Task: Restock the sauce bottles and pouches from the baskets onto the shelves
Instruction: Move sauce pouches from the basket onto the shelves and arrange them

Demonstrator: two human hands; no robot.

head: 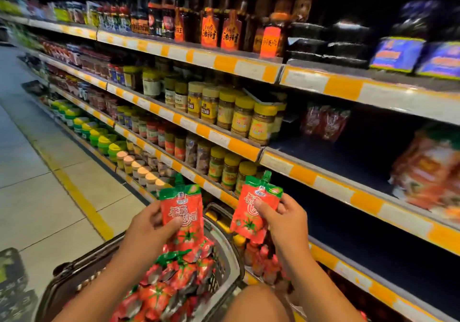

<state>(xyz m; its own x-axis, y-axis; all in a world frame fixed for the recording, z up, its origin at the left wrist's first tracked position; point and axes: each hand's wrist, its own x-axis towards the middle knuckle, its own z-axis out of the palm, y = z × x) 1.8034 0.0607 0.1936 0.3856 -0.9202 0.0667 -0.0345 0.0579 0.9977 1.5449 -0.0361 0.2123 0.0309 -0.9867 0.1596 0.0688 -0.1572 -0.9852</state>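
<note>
Fingers [174, 223] around two pouches [181, 209]

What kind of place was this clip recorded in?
Most likely a grocery store aisle: long shelves with price strips, rows of jars and bottles, and a basket of tomato pouches.

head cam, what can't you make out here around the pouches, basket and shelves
- Head view: red packs on the right shelf are motion-blurred, labels unreadable.
- Basket: the forearms and piled pouches hide its depth and count.
- Right hand covers part of its pouch label.
- Small bottles low down: too small to read.
</note>
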